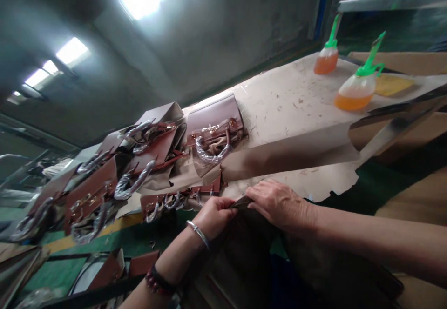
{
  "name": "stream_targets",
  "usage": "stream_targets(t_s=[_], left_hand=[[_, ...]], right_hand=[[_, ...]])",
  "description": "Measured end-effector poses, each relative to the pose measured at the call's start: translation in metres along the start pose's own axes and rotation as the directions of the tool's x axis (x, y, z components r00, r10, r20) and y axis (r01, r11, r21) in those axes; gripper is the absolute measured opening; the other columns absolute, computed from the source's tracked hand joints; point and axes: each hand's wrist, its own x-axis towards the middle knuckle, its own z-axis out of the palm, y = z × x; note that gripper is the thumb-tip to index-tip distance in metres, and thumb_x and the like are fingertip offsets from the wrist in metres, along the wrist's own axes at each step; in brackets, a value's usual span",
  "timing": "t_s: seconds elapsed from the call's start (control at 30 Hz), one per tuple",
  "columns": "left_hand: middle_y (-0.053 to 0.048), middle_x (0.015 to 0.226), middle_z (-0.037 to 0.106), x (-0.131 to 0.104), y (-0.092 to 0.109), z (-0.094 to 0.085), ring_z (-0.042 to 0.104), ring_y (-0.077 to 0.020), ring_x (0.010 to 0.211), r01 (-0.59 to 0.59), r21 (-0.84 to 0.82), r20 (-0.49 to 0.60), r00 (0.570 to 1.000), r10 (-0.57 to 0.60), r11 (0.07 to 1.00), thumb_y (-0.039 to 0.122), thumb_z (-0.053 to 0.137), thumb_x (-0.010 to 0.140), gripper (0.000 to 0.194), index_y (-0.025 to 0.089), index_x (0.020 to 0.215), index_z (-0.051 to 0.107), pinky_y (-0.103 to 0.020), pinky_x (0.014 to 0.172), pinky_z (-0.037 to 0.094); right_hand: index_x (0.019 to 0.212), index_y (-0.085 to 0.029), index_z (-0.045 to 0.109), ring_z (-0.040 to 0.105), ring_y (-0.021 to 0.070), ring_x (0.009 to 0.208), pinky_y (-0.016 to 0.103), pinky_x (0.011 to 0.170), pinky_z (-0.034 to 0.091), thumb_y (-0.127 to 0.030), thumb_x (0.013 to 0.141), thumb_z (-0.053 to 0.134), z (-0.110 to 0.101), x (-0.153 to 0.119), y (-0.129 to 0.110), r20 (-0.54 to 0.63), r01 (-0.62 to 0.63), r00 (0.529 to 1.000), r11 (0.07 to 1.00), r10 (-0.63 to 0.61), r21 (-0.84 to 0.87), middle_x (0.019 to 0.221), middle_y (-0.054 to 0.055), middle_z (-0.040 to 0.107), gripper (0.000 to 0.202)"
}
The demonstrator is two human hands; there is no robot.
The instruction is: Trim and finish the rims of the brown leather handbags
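My left hand [217,217], with a silver bangle and a beaded bracelet on its wrist, is closed on the left end of a small dark flat piece [241,202]. My right hand [275,203] pinches the same piece from the other side, its fingers bent over the edge. Both hands are close together at the near edge of the paper-covered table [279,113]. Below them hangs dark material, too dim to make out. Beyond the hands, a brown handbag [214,118] with a plastic-wrapped handle lies on the table.
Several brown handbags [92,199] with wrapped handles crowd the left side. Two squeeze bottles with green spouts, one nearer [356,92] and one farther [327,60], stand at the right. A raised paper fold [289,153] crosses the table. Brown pieces [143,263] lie low at the left.
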Motion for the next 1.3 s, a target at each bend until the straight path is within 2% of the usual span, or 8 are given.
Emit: stream_targets(t_s=[0.1,0.23,0.43,0.57,0.77,0.93,1.17,1.3], left_hand=[[0.002,0.052,0.056,-0.002,-0.003,0.001,0.045,-0.0092,0.051,0.002,-0.011,-0.024,1.000,-0.002,1.000,0.020,0.059,0.053,0.022,0.011,0.071,0.067,-0.022,0.053,0.032],[0.003,0.051,0.056,-0.006,0.000,0.007,0.046,-0.0095,0.050,-0.005,-0.023,-0.020,1.000,0.005,1.000,0.018,0.057,0.053,0.020,0.011,0.070,0.067,-0.022,0.052,0.033],[0.003,0.048,0.054,-0.010,0.005,0.012,0.044,-0.0086,0.047,-0.010,0.011,-0.033,0.999,0.011,1.000,0.017,0.053,0.055,0.016,0.011,0.065,0.064,-0.021,0.050,0.031],[0.003,0.048,0.055,-0.009,0.006,0.015,0.046,-0.0102,0.049,0.001,-0.019,-0.044,0.999,-0.002,1.000,0.019,0.057,0.053,0.017,0.011,0.065,0.065,-0.023,0.052,0.034],[0.001,0.053,0.058,-0.005,0.004,0.014,0.049,-0.0112,0.052,-0.018,-0.046,-0.006,1.000,0.017,0.999,0.024,0.062,0.048,0.024,0.011,0.068,0.067,-0.024,0.055,0.036],[0.001,0.052,0.057,0.000,0.004,0.010,0.046,-0.0104,0.049,0.040,-0.033,0.036,0.999,-0.038,0.999,0.030,0.065,0.046,0.028,0.010,0.066,0.065,-0.024,0.052,0.035],[0.004,0.045,0.045,0.015,0.014,0.008,0.036,-0.0073,0.042,0.051,0.165,0.042,0.997,-0.059,0.985,0.027,0.057,0.049,0.016,0.012,0.054,0.056,-0.022,0.044,0.024],[0.004,0.048,0.044,0.031,0.013,0.013,0.033,-0.0075,0.046,-0.075,0.236,0.069,0.996,0.060,0.969,0.028,0.053,0.056,0.023,0.009,0.065,0.062,-0.022,0.046,0.023]], right_hand=[[0.076,-0.017,0.054,0.052,0.0184,0.073,0.029,0.068,0.036,-0.021,0.078,0.050,0.000,-0.004,0.007,0.020,-0.047,0.999,0.999,0.047,-0.021,0.075,0.005,0.059,0.006],[0.083,-0.017,0.052,0.052,0.0166,0.072,0.027,0.067,0.036,-0.022,0.078,0.050,-0.001,-0.005,0.010,0.008,-0.111,0.994,0.994,0.111,-0.006,0.076,0.004,0.058,0.007],[0.087,-0.016,0.055,0.052,0.0175,0.081,0.028,0.075,0.036,-0.018,0.081,0.044,-0.002,-0.006,0.008,0.026,-0.067,0.997,0.998,0.067,0.012,0.081,0.006,0.059,0.013],[0.092,-0.018,0.058,0.051,0.0184,0.078,0.030,0.073,0.037,-0.018,0.083,0.039,0.001,-0.007,0.009,0.030,-0.048,0.998,0.999,0.048,-0.018,0.079,0.006,0.059,0.021],[0.089,-0.019,0.060,0.052,0.0184,0.078,0.029,0.073,0.037,-0.020,0.083,0.039,0.004,-0.005,0.012,0.007,-0.100,0.995,0.995,0.100,0.009,0.079,0.007,0.059,0.021],[0.079,-0.019,0.060,0.053,0.0165,0.076,0.026,0.072,0.037,-0.022,0.083,0.040,0.000,-0.001,0.013,0.038,-0.143,0.989,0.988,0.141,0.066,0.077,0.006,0.059,0.021],[0.074,-0.017,0.060,0.054,0.0144,0.072,0.023,0.069,0.038,-0.018,0.081,0.042,0.000,0.003,0.016,0.074,-0.221,0.974,0.968,0.213,0.120,0.074,0.004,0.060,0.020],[0.074,-0.017,0.061,0.054,0.0144,0.074,0.023,0.071,0.038,-0.018,0.080,0.044,0.004,0.005,0.016,0.061,-0.216,0.976,0.967,0.209,0.133,0.075,0.004,0.060,0.018]])
